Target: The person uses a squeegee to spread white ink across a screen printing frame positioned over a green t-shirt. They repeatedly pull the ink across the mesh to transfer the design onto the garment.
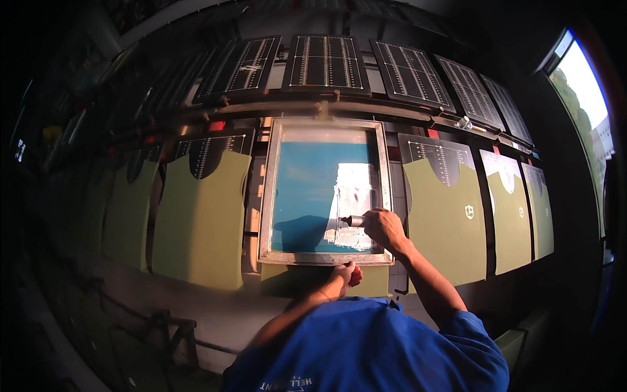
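In front of me a silk-screen frame (pixel 266 196) with blue mesh (pixel 304 179) lies over a green shirt panel (pixel 281 277). White ink (pixel 356 179) is spread over the right part of the mesh, thick and ragged near the bottom. My right hand (pixel 384 228) is closed around a short, greyish squeegee (pixel 356 221), whose dark end points left over the ink. My left hand (pixel 345 277) has its fingers curled at the frame's lower edge, its thumb on the rim. The fingers' undersides are partly hidden.
Green shirt panels lie on boards to the left (pixel 199 222) and right (pixel 444 222); those on the right bear small white emblems. Behind a metal rail (pixel 261 108) stands a row of black, marked boards (pixel 326 63). A bright window (pixel 580 85) is at far right.
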### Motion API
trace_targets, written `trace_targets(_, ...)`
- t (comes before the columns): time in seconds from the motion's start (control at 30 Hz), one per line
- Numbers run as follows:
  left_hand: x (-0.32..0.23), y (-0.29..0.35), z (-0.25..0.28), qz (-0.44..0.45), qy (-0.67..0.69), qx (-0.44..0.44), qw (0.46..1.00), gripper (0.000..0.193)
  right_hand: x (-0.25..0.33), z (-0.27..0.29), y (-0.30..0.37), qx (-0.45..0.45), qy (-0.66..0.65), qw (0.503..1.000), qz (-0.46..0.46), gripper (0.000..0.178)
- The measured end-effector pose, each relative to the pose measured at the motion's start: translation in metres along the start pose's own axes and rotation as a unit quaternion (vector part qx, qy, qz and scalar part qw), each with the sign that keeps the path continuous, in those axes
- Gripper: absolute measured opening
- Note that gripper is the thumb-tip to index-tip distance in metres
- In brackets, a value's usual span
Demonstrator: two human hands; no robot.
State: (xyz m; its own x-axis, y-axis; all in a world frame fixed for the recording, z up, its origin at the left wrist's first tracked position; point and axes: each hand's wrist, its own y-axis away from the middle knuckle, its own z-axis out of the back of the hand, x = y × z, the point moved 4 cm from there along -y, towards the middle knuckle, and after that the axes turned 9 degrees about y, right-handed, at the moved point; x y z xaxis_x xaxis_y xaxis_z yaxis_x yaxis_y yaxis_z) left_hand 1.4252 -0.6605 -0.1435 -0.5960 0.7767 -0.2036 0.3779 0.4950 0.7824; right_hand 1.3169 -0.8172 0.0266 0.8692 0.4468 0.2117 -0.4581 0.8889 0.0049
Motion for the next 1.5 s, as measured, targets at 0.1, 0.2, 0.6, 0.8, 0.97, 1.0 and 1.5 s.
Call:
trace_targets(0.1, 0.004, -0.001, 0.003, -0.032, -0.014, 0.004, 0.999, 0.033, -0.025, 0.007, -0.054, -0.051, 0.012, 0.999, 0.009, 0.020)
trace_targets(0.2, 0.000, 0.007, -0.002, -0.038, -0.033, 0.028, 0.998, 0.033, -0.054, -0.004, -0.097, -0.063, 0.025, 0.998, 0.004, 0.021)
trace_targets(0.6, -0.019, 0.033, -0.014, 0.012, -0.102, -0.012, 0.995, 0.041, 0.009, -0.016, 0.015, -0.021, 0.005, 0.999, 0.027, 0.032)
trace_targets(0.8, -0.082, 0.116, -0.054, -0.393, -0.628, -0.079, 0.667, 0.032, 0.031, -0.038, 0.078, -0.056, 0.025, 0.998, -0.015, 0.033)
trace_targets(0.97, -0.108, 0.089, -0.084, -0.556, -0.693, 0.019, 0.458, 0.032, 0.024, -0.044, 0.052, -0.101, -0.014, 0.994, -0.030, 0.023)
trace_targets(1.0, -0.127, 0.075, -0.094, -0.582, -0.678, 0.024, 0.448, 0.028, 0.010, -0.049, 0.032, -0.108, -0.009, 0.994, -0.032, 0.021)
trace_targets(1.5, -0.109, 0.089, -0.086, -0.595, -0.602, 0.052, 0.531, 0.033, 0.025, -0.025, 0.058, -0.047, -0.015, 0.999, -0.016, 0.034)
